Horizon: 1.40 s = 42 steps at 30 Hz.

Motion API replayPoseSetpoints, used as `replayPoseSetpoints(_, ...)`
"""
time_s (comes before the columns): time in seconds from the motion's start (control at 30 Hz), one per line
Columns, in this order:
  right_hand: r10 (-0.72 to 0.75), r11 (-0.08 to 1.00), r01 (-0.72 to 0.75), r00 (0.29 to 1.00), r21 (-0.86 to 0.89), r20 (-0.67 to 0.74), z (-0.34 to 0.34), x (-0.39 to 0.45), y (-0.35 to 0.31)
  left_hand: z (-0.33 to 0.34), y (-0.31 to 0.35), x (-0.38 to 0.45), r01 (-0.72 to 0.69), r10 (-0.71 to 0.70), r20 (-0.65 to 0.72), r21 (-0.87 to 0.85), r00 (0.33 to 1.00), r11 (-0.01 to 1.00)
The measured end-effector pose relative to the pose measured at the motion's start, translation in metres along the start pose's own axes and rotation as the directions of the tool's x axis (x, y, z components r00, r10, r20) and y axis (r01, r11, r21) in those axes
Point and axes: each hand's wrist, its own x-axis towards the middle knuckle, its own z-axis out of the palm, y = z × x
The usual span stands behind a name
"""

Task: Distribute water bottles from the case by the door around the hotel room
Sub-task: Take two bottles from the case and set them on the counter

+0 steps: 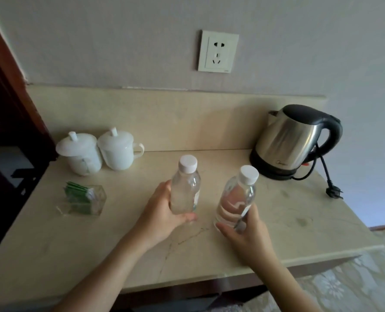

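Two clear water bottles with white caps are over the middle of the beige stone counter [288, 212]. My left hand [162, 212] grips the left bottle [185, 188] around its lower body. My right hand [245, 233] holds the right bottle [237, 199], which leans slightly left. Whether the bottle bases touch the counter cannot be told. The case by the door is out of view.
Two white lidded cups [83, 154] [119, 149] stand at the back left. A clear holder with green sachets [83, 200] sits in front of them. A steel kettle [292, 140] with an unplugged cord [332, 190] is at the back right, below a wall socket [218, 51].
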Motion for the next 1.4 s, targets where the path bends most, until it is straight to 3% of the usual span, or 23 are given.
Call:
replayPoseSetpoints(0.13, 0.012, 1.000, -0.012, 1.000, 0.004, -0.018, 0.009, 0.028, -0.010, -0.008, -0.007, 0.021, 0.052, -0.045, 0.063, -0.114, 0.997, 0.992)
replayPoseSetpoints(0.33, -0.019, 1.000, 0.021, 0.997, 0.018, -0.076, 0.026, 0.073, -0.019, 0.002, -0.021, 0.049, 0.089, -0.091, 0.006, -0.263, 0.996, 0.961)
replayPoseSetpoints(0.67, -0.148, 0.989, 0.147, 0.988, -0.025, -0.033, 0.034, 0.104, -0.006, 0.009, -0.025, 0.094, 0.021, -0.022, -0.019, -0.054, 1.000, 0.998)
replayPoseSetpoints(0.9, -0.124, 0.989, 0.113, 0.985, -0.098, -0.116, 0.044, 0.147, -0.015, 0.008, -0.023, 0.120, -0.026, 0.025, -0.039, -0.039, 0.999, 0.999)
replayPoseSetpoints(1.4, -0.111, 0.994, 0.109, 0.992, -0.032, -0.057, 0.056, 0.186, -0.016, 0.020, -0.050, 0.160, -0.108, 0.108, -0.095, 0.012, 0.990, 0.994)
